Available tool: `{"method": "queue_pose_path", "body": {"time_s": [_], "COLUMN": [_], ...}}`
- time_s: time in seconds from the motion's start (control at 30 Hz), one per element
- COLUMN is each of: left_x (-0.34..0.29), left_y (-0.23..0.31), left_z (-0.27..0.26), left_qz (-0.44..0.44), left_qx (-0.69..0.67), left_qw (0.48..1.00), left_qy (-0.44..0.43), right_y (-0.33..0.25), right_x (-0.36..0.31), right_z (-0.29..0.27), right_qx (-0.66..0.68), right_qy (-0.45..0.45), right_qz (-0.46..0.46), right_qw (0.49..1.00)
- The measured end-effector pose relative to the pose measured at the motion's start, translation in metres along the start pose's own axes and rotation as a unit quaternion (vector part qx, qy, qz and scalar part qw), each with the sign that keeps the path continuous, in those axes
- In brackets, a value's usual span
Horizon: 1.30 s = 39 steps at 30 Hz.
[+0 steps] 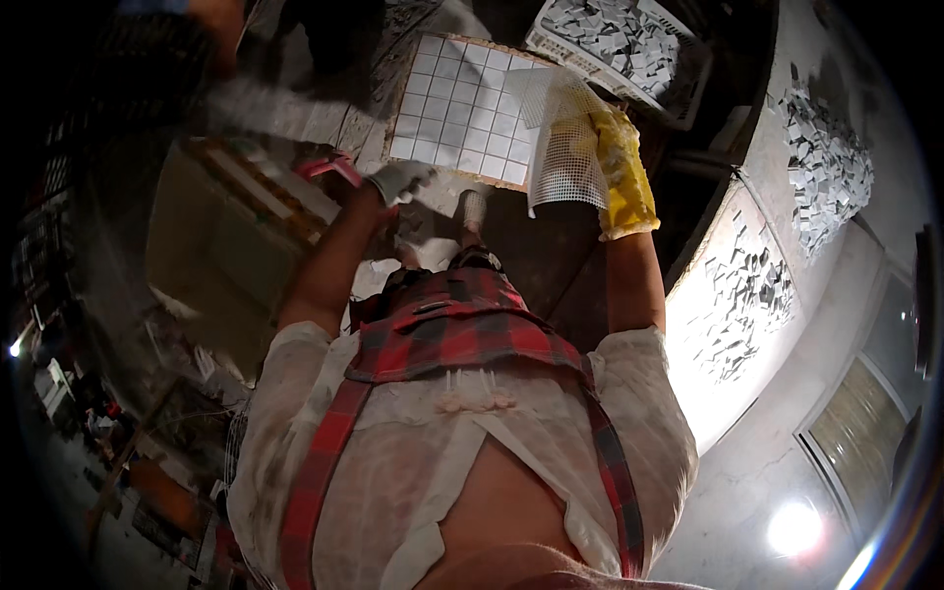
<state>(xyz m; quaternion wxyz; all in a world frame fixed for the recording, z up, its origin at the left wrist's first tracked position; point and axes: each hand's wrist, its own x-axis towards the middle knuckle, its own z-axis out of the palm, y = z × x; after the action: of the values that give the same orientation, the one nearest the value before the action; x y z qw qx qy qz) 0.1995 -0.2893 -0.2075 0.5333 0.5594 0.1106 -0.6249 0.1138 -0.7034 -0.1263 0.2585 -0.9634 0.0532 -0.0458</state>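
My right hand [621, 162], in a yellow rubber glove, grips a white mesh sheet [570, 162]. The sheet curls down over the right end of a board of white square tiles [452, 108], set in rows with thin gaps between them. Part of the mesh lies over the tiles, and my right fingertips are hidden behind it. Near the board's lower left corner is my left hand [401, 182], in a pale glove, its fingers somewhat blurred. A red, bent handle-like piece [329, 169] lies beside that wrist; whether the hand touches it is unclear.
A white plastic crate [678, 84] full of small tile pieces stands beyond the board. On the right, more loose pieces lie in piles [831, 167] and spread over a lit surface [737, 305]. A large pale box-like block [216, 246] stands to the left.
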Motion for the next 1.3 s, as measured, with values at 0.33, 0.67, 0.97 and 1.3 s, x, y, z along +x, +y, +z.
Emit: {"method": "queue_pose_path", "body": {"time_s": [0.33,0.67,0.97,1.3], "left_x": [0.002,-0.027,-0.016,0.02], "left_y": [0.017,0.076,0.077,0.055], "left_z": [-0.019,-0.083,-0.114,-0.135], "left_qz": [0.064,0.118,0.138,0.163], "left_qx": [-0.124,-0.015,0.015,0.098], "left_qw": [0.987,0.991,0.982,0.97], "left_qy": [-0.083,0.068,0.126,0.15], "right_y": [-0.042,0.01,-0.028,-0.031], "right_x": [0.014,0.046,0.075,0.049], "right_z": [-0.015,0.116,0.125,0.169], "right_qx": [0.407,0.339,0.375,0.561], "right_qy": [-0.017,-0.008,-0.008,0.093], "right_qz": [0.254,0.217,0.382,0.422], "right_qw": [0.877,0.915,0.845,0.706]}}
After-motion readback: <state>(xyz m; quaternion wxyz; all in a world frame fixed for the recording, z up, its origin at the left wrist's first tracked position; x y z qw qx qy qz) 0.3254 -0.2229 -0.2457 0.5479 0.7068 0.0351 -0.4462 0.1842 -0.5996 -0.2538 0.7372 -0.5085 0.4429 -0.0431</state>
